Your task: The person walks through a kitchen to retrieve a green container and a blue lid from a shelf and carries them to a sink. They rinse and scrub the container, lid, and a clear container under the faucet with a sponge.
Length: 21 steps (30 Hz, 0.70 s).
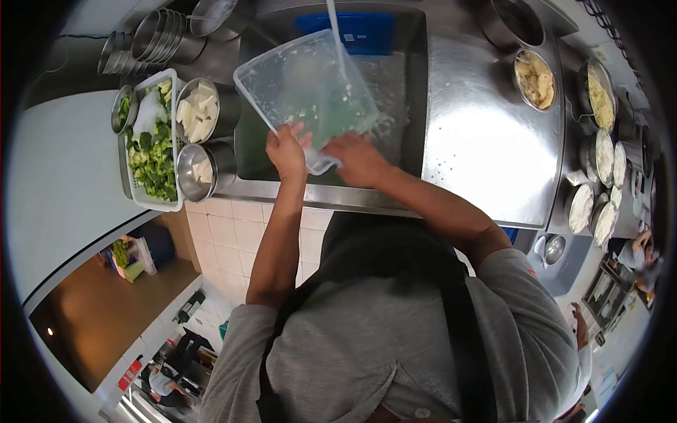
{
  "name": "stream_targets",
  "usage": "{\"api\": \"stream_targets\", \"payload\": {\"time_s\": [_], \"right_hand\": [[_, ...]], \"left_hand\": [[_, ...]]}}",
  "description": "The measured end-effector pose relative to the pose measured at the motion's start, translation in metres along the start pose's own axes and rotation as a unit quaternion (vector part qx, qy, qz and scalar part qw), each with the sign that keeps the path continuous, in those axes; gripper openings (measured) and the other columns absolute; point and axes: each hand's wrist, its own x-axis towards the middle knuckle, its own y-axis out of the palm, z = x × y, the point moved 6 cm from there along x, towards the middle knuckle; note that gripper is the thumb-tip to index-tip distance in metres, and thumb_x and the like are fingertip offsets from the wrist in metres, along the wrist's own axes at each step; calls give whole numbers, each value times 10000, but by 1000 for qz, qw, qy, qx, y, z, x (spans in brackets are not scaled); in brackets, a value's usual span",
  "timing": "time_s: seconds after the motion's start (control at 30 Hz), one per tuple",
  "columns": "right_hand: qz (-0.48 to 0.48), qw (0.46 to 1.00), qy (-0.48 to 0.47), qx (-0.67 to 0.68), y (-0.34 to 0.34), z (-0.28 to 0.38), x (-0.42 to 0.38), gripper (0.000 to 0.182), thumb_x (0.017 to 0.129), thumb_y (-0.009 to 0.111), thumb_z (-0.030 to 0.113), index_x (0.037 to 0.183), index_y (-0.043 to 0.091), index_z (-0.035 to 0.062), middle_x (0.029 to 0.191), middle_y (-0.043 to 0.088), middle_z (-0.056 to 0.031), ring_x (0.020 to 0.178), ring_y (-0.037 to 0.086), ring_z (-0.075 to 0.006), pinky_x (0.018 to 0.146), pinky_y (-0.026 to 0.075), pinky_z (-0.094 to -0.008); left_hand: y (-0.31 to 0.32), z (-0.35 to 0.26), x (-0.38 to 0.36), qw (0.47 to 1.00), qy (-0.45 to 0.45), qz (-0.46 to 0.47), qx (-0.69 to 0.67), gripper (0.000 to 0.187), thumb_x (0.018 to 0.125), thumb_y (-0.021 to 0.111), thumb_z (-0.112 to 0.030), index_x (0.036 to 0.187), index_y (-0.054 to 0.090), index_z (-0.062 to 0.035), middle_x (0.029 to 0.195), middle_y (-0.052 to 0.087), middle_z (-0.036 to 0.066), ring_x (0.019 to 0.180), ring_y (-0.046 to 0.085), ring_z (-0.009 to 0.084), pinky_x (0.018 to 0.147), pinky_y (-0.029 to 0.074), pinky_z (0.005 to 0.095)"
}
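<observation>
A clear plastic tub (305, 92) is held tilted over the sink (412, 106), under running water (336, 39). Its near rim is gripped by the left hand (286, 151); the right hand (360, 158) is closed on its corner.

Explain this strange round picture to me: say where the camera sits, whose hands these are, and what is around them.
There is no machine here. A person wears a camera on the head, and its wide lens looks down and bends the view into a circle. Both bare hands work over a steel sink under a thin stream of water. The left hand grips a clear plastic container by its near edge; the right hand is at its lower corner. Beside the sink sit a tray of chopped greens and steel pots of pale cut food.
</observation>
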Motion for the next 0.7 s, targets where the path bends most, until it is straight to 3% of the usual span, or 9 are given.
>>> {"api": "stream_targets", "payload": {"time_s": [0.17, 0.2, 0.4, 0.47, 0.6, 0.7], "right_hand": [[7, 997, 75, -34, 13, -78, -2, 405, 776, 701, 108, 1175, 677, 179, 1214, 665, -38, 1174, 588, -335, 956, 467, -551], [-29, 996, 65, -51, 15, -84, -3, 378, 775, 679, 93, 1144, 690, 170, 1147, 686, -56, 1095, 629, -347, 935, 491, -528], [-42, 999, -18, 14, 7, -22, 3, 335, 763, 665, 83, 1088, 706, 150, 1071, 712, -114, 985, 667, -384, 908, 530, -450], [-37, 999, -2, -1, 13, -54, 1, 347, 759, 666, 81, 1099, 702, 142, 1087, 713, -124, 1012, 670, -374, 910, 534, -460], [43, 997, 49, -45, 20, -94, -9, 357, 766, 665, 87, 1119, 695, 127, 1107, 712, -140, 1057, 671, -353, 913, 539, -478], [73, 991, 46, -101, 22, -102, -15, 370, 756, 692, 114, 1126, 679, 122, 1075, 706, -141, 1012, 672, -388, 902, 541, -489]], "left_hand": [[-6, -8, -3, 999, -24, 9, -21, 300, 961, 506, -192, 1140, 530, 47, 1032, 698, 224, 767, 714, 352, 606, 531, 392], [-6, -6, 0, 999, -26, 10, -23, 293, 961, 503, -186, 1139, 531, 45, 1029, 699, 227, 765, 715, 355, 601, 531, 392], [-7, -5, 4, 999, -49, 8, -6, 279, 956, 496, -159, 1138, 536, 49, 1043, 698, 240, 785, 721, 370, 605, 546, 393], [-12, -13, 6, 998, -56, 17, -1, 284, 954, 503, -160, 1139, 535, 52, 1047, 700, 243, 788, 722, 369, 613, 551, 396], [-18, -22, 2, 997, -75, 26, 16, 300, 952, 523, -172, 1149, 537, 54, 1053, 703, 252, 799, 724, 364, 622, 557, 395], [-21, -25, 11, 995, -91, 39, 23, 311, 952, 535, -171, 1166, 537, 54, 1067, 705, 255, 810, 727, 367, 639, 568, 407]]}}
